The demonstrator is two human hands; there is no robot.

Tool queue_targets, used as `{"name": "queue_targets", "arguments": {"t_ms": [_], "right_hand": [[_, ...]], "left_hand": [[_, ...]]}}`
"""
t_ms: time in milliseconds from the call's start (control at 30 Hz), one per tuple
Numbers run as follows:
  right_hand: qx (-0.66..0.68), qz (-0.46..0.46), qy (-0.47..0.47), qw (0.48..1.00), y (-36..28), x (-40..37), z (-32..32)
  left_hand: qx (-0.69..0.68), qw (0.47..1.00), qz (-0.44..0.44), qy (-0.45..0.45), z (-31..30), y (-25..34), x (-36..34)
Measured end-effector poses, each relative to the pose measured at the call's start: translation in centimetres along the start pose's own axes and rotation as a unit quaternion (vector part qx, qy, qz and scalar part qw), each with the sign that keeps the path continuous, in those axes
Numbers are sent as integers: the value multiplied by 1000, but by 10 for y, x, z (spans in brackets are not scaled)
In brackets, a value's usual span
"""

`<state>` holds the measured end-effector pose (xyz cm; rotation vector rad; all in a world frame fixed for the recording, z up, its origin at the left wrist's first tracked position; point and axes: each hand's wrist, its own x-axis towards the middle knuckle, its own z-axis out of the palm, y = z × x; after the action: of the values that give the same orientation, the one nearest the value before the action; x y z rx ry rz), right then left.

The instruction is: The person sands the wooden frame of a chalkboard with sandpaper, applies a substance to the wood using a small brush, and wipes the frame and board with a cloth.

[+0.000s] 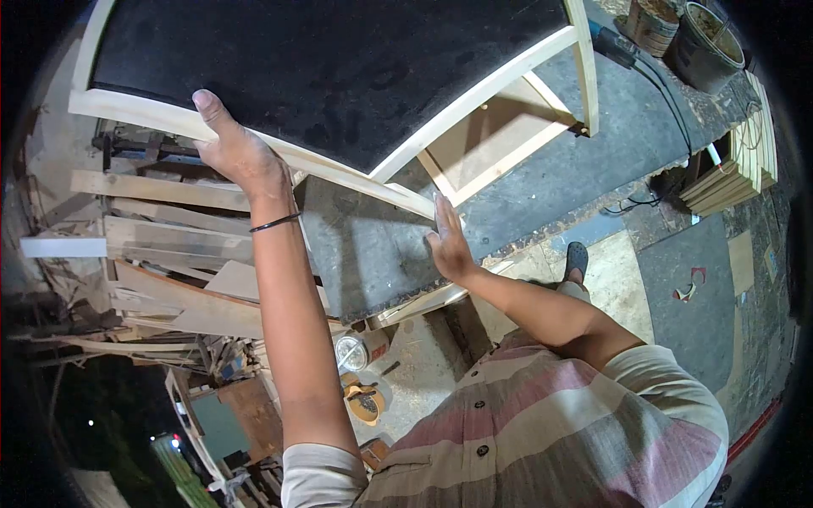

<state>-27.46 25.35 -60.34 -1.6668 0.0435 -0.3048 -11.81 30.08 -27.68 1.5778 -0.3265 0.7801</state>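
Note:
A pale wooden frame (474, 95) with a black panel (322, 68) is tilted up over the workbench. My left hand (241, 157) is closed around its near rail, thumb on top over the black panel and fingers hidden beneath. Some pale dust is on that hand. My right hand (450, 245) is at the rail's right end, its fingers straight and close together against the wood. A small dark grey patch shows at those fingers, too small to name. Beneath the frame, a second wooden frame with a light panel (500, 135) lies on the grey bench top (542, 186).
Stacked boards and offcuts (186, 245) fill the left side. At the back right are a blue corded power tool (614, 44) and buckets (707, 51). More stacked wooden pieces (737, 169) stand at the right. A tub (351, 351) and a yellow container (366, 406) are below.

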Motion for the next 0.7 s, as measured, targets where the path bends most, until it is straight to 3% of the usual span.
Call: {"name": "queue_targets", "arguments": {"t_ms": [67, 133, 233, 267, 333, 467, 533, 600, 667, 700], "right_hand": [[8, 3, 27, 1000, -4, 9, 20], [43, -120, 36, 991, -64, 27, 16], [46, -183, 2, 982, -70, 32, 3], [55, -177, 31, 982, -39, 26, 8], [69, 29, -4, 997, 4, 4, -3], [52, 58, -21, 997, 19, 9, 2], [125, -47, -56, 990, -50, 39, -8], [96, -57, -105, 988, -59, 51, -23], [39, -86, -147, 985, -31, 56, -30], [35, -51, -194, 979, -2, 52, -39]], "left_hand": [[-6, 1000, -20, -2, 2, 1, -1], [-5, 1000, -26, -2, 2, 0, 0], [2, 999, -35, -13, -2, 0, -2], [3, 999, -37, -20, -3, 0, 1], [5, 1000, -25, -7, 0, 1, 1], [15, 1000, 16, 15, -1, -9, 4], [8, 1000, -1, 18, 2, -5, 2], [5, 1000, -19, 23, -1, -6, 0], [34, 999, -1, 42, -4, -13, 6], [37, 998, 13, 42, -3, -12, 6]]}}
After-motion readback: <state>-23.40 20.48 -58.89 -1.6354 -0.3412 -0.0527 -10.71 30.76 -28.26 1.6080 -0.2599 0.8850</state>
